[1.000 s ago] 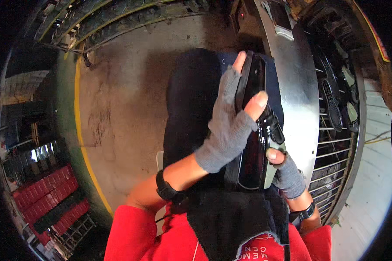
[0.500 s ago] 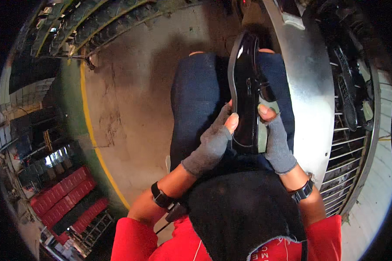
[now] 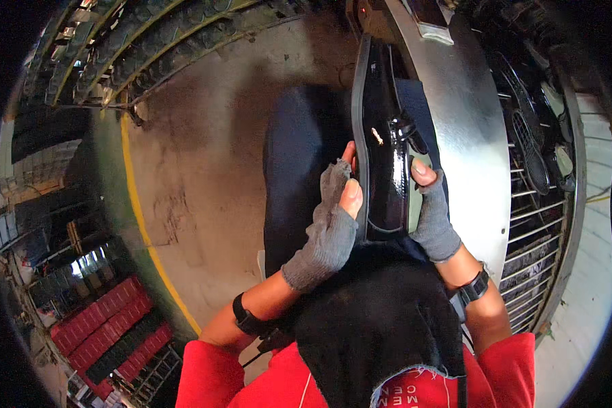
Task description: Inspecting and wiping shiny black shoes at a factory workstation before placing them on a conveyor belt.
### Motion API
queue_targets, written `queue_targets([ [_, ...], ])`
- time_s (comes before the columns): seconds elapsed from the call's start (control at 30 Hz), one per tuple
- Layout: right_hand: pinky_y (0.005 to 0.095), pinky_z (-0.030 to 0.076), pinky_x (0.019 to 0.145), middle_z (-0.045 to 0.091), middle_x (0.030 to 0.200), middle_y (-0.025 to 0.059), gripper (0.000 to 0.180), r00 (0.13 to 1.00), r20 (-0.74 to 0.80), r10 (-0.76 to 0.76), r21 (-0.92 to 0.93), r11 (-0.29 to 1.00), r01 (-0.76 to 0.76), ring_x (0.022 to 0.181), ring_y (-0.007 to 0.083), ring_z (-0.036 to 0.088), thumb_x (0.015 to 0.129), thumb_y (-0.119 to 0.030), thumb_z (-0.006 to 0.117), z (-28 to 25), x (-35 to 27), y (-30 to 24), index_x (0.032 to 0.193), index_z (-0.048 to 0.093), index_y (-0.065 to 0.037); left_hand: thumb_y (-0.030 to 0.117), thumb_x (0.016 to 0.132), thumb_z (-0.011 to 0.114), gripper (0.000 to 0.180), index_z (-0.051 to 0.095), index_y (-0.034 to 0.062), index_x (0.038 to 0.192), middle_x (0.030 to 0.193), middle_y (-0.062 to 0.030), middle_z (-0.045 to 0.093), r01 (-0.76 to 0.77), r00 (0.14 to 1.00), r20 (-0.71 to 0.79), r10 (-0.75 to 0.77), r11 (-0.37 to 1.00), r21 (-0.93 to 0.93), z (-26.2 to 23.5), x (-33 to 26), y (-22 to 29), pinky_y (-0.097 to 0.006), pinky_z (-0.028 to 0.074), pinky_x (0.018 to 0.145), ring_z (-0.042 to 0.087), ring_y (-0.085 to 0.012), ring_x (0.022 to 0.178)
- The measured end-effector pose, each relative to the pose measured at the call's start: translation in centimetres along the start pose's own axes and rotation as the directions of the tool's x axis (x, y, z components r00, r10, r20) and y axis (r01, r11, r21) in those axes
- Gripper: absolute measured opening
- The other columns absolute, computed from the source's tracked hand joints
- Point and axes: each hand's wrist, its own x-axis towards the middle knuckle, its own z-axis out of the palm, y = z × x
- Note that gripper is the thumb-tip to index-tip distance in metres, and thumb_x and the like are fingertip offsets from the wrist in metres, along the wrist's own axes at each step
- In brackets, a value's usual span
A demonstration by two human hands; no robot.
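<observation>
A glossy black slip-on shoe (image 3: 385, 156) with a strap-like trim lies on its side above my lap, toe pointing away from me. Its dark sole edge faces left; a pale lining shows at the opening on the right. My left hand (image 3: 329, 221), in a grey fingerless glove, presses along the sole with its thumb up. My right hand (image 3: 433, 211), gloved the same way, grips the opening side near the heel, thumb on the pale lining. Most of the right fingers are hidden beneath the shoe.
Right of my legs runs a shiny metal table (image 3: 479, 156). Beyond it, a wire rack (image 3: 533, 234) carries dark shoe soles (image 3: 531, 149). Shelving (image 3: 163, 41) stands far left, red stacked items (image 3: 102, 319) lower left. A yellow line (image 3: 139, 204) crosses the floor.
The shoe has rolled and shifted slightly left, showing more of its sole edge. My left hand has flattened against the sole, its thumb moving left off the upper. My right hand keeps its hold.
</observation>
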Motion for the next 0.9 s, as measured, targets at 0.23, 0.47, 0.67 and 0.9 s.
queue_targets([
  [0.23,0.0387,0.052,0.109,0.062,0.143,0.0148,0.086,0.910,0.074,-0.408,-0.564,0.736,0.375,0.129,0.0223,0.062,0.099,-0.067,0.059,3.2,-2.5,-1.4,0.152,0.050,0.001,0.028,0.105,0.065,0.088,0.011,0.0013,0.169,0.165,-0.0157,0.032,-0.167,0.985,0.039,0.166,0.985,0.039,-1.8,-0.2,5.8,-0.041,0.030,0.124,0.036,-0.0297,0.150],
  [0.47,0.0333,0.039,0.112,0.055,0.150,0.0116,0.084,0.853,0.101,-0.512,-0.302,0.801,0.517,0.126,0.0196,0.054,0.104,-0.058,0.054,8.8,-4.5,-4.4,0.158,0.043,0.005,0.051,0.094,0.058,0.076,0.051,-0.0022,0.147,0.136,-0.0179,0.065,0.066,0.991,0.128,0.049,0.646,-0.761,-0.2,0.4,13.4,-0.039,0.054,0.106,0.067,-0.0283,0.121],
  [0.67,0.0293,0.044,0.104,0.068,0.124,0.0095,0.059,0.714,0.040,-0.699,-0.629,0.538,0.561,0.114,0.0157,0.059,0.112,-0.044,0.048,9.4,-4.0,-3.2,0.144,0.060,0.005,0.062,0.088,0.059,0.088,0.048,-0.0028,0.148,0.136,-0.0171,0.064,-0.113,0.994,-0.062,0.095,0.755,-0.646,2.6,-1.5,13.5,-0.041,0.053,0.104,0.066,-0.0294,0.119],
  [0.9,0.0288,0.045,0.105,0.057,0.142,0.0107,0.079,0.980,0.038,-0.197,-0.230,0.952,0.200,0.117,0.0146,0.058,0.105,-0.048,0.063,8.7,-2.3,-4.3,0.162,0.036,-0.001,0.051,0.103,0.053,0.067,0.052,-0.0006,0.146,0.139,-0.0149,0.063,-0.056,0.998,0.000,0.066,0.849,-0.525,-1.0,0.0,14.5,-0.039,0.050,0.110,0.063,-0.0253,0.127],
])
